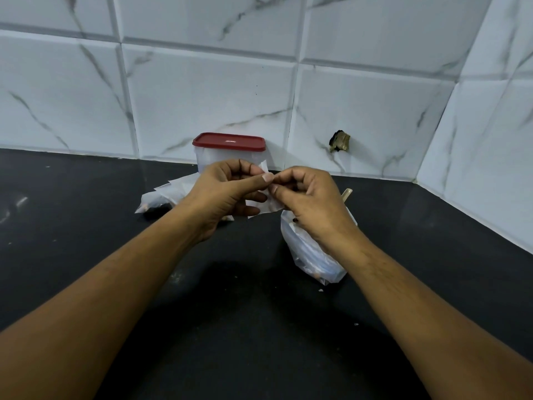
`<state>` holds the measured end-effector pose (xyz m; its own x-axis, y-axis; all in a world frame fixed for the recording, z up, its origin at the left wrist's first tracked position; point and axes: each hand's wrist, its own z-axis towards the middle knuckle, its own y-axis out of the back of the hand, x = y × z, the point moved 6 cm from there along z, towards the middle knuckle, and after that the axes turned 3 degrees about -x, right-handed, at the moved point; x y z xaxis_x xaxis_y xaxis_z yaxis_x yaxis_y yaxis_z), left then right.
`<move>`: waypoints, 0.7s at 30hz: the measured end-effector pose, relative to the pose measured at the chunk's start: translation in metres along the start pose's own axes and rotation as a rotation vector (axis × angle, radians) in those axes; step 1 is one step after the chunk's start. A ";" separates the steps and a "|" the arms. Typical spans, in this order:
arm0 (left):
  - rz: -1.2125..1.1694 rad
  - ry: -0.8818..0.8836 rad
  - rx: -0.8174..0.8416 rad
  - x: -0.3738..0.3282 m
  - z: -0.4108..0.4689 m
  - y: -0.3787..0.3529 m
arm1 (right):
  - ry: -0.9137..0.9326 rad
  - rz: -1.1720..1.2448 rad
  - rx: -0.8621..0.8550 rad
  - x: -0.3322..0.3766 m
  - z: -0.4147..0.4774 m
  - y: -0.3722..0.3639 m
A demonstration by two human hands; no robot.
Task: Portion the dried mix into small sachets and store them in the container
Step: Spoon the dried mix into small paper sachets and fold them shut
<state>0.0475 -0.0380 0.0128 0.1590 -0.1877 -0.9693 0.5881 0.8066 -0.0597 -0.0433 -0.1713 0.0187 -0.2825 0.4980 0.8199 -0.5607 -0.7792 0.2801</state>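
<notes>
Both my hands hold one small clear sachet [266, 204] above the black counter. My left hand [230, 194] pinches its top edge between thumb and fingers, and my right hand [308, 202] pinches the same edge from the right. A clear container with a red lid [229, 142] stands shut against the tiled wall just behind my hands. A large clear bag of mix [313, 259] stands under my right wrist, with a pale spoon handle [346, 194] sticking out of it. Small sachets [164, 197], some with dark contents, lie left of my left hand.
The black counter [230, 313] has a few pale crumbs on it. White marble-look tiles [202, 96] form the back wall and the right side wall. A dark hole [339, 141] breaks one tile right of the container.
</notes>
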 end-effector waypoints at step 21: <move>0.006 0.025 0.018 0.005 0.001 -0.002 | -0.068 0.111 0.011 -0.004 0.001 0.001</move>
<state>0.0478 -0.0405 0.0086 0.1431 -0.1686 -0.9752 0.6015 0.7973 -0.0496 -0.0419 -0.1745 0.0159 -0.2887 0.3814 0.8782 -0.5204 -0.8324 0.1904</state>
